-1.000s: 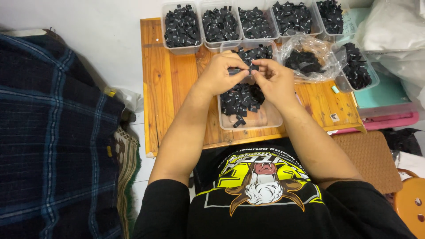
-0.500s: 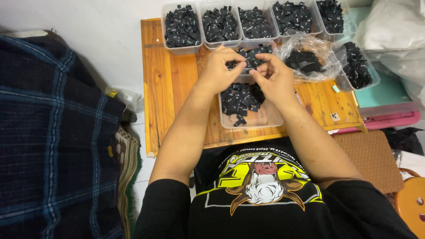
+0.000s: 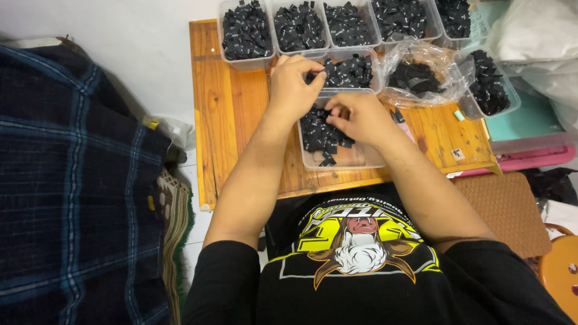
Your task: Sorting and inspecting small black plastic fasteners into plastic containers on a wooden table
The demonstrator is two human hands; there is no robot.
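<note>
- The left hand [image 3: 293, 84] is held over the far rim of the clear tub [image 3: 361, 157], its fingers curled shut; a small black piece seems to be pinched at the fingertips, though this is hard to tell.
- The right hand [image 3: 361, 117] is laid just beside it, fingers closed into the heap of black pieces [image 3: 319, 132] in the tub.
- Since half a second ago both hands have been drawn slightly closer together; the tub has stayed on the wooden table [image 3: 229, 120].
</note>
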